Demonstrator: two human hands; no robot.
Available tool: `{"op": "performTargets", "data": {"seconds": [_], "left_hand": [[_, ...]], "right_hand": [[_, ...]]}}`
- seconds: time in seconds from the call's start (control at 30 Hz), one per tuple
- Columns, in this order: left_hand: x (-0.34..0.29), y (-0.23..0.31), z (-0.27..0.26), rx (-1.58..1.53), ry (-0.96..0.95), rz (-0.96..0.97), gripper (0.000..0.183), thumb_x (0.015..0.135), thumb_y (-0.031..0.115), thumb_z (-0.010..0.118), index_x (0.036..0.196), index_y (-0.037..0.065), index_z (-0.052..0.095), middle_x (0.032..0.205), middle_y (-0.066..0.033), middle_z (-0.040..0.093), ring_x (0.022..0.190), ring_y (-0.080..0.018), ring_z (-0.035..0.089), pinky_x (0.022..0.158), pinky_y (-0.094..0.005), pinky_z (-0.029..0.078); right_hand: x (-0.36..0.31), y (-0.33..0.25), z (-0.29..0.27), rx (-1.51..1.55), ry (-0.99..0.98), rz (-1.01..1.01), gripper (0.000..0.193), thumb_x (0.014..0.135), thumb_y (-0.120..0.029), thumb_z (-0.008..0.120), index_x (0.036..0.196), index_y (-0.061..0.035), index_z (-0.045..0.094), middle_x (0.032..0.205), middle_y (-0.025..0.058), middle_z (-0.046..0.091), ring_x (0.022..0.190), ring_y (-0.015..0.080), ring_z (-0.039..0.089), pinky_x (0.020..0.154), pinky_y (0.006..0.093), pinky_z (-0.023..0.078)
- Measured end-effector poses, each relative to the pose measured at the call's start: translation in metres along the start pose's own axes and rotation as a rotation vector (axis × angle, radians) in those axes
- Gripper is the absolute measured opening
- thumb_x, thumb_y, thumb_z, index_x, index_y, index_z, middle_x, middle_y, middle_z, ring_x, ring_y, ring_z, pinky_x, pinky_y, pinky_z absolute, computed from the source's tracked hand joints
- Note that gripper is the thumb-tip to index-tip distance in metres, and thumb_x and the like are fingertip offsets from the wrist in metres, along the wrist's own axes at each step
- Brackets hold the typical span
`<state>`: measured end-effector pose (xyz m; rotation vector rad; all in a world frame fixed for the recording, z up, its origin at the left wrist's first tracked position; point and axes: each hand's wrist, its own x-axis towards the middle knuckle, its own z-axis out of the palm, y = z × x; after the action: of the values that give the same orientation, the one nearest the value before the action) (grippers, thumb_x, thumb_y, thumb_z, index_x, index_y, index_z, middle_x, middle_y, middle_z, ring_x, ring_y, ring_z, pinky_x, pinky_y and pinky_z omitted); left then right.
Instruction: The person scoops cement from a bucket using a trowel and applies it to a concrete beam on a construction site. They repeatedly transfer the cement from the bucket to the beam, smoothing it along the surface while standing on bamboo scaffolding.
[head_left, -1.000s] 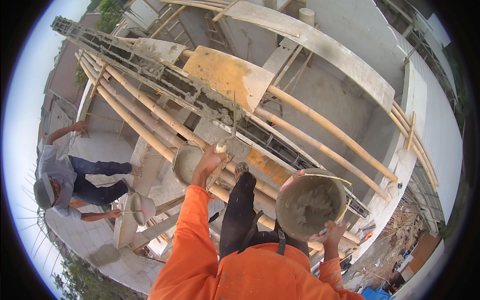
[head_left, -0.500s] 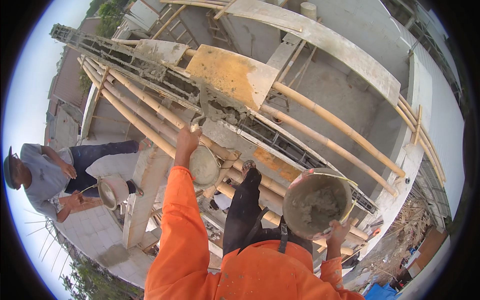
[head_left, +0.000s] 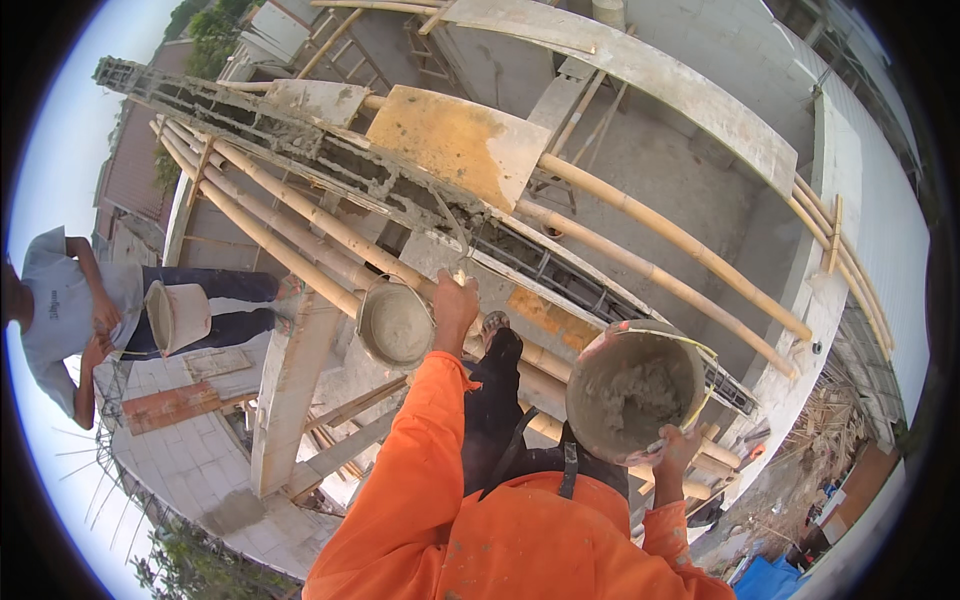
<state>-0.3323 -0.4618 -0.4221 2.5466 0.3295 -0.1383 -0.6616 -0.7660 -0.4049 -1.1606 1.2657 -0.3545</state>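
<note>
My left hand (head_left: 456, 302) is closed round the handle of a trowel (head_left: 461, 240), its thin blade tilted over the near edge of a long form filled with wet mortar and steel bars (head_left: 400, 200). At my right side, my right hand (head_left: 678, 448) grips the near rim of a tilted bucket (head_left: 586, 400) that has a lump of grey mortar (head_left: 645, 400) inside. A second, smaller bucket (head_left: 370, 340) with grey residue sits by the bamboo poles, just left of my left hand.
Long bamboo poles (head_left: 640, 255) cross beneath and beyond the form. A stained plywood board (head_left: 450, 140) lies along its far side. At the left, a co-worker (head_left: 75, 300) holds a whitish bucket (head_left: 182, 315). Below gapes a concrete room (head_left: 680, 190); a concrete post (head_left: 290, 400) stands nearer.
My left hand and the trowel have moved right and nearer to me. My right hand keeps the bucket in about the same place. The co-worker has lifted the whitish bucket.
</note>
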Motion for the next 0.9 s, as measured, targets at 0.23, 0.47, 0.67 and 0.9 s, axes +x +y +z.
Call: {"op": "performTargets", "data": {"seconds": [0.23,0.47,0.67,0.9], "left_hand": [[0.009,-0.017,0.008,-0.157,0.064,0.053,0.046,0.076,0.02,0.065,0.108,-0.009,0.049,0.092,-0.0312,0.06,0.091,-0.0464,0.059,0.08,-0.0481,0.045],[0.005,-0.019,-0.022,-0.036,-0.193,0.072,0.044,0.075,0.022,0.064,0.107,-0.006,0.051,0.093,-0.0303,0.061,0.092,-0.0456,0.059,0.08,-0.0465,0.045],[-0.075,0.055,-0.11,0.278,-0.499,0.674,0.047,0.07,0.021,0.066,0.116,0.012,0.055,0.093,-0.0215,0.064,0.088,-0.0429,0.061,0.076,-0.0471,0.048],[-0.153,0.132,-0.016,0.943,-0.527,0.766,0.014,0.08,0.012,0.057,0.093,0.005,0.057,0.083,-0.0135,0.065,0.081,-0.0235,0.066,0.067,-0.0367,0.053]], "right_hand": [[-0.003,0.0,0.0,-0.019,0.015,0.002,0.048,0.06,0.008,0.054,0.109,0.005,0.054,0.078,0.0016,0.051,0.062,0.0107,0.05,0.053,0.0224,0.042],[-0.002,-0.026,0.009,0.063,-0.096,0.005,0.044,0.065,0.005,0.057,0.109,0.0032,0.055,0.082,0.0033,0.057,0.063,0.0086,0.051,0.054,0.0222,0.042],[0.007,-0.032,-0.001,0.042,-0.207,-0.103,0.032,0.065,0.003,0.058,0.097,0.0031,0.059,0.075,-0.0004,0.056,0.063,0.0091,0.049,0.054,0.0238,0.041],[-0.026,-0.101,0.036,-0.391,-0.15,-0.4,0.018,0.061,-0.008,0.062,0.072,0.0032,0.053,0.058,0.0074,0.046,0.057,0.0127,0.043,0.052,0.0311,0.039]]}}
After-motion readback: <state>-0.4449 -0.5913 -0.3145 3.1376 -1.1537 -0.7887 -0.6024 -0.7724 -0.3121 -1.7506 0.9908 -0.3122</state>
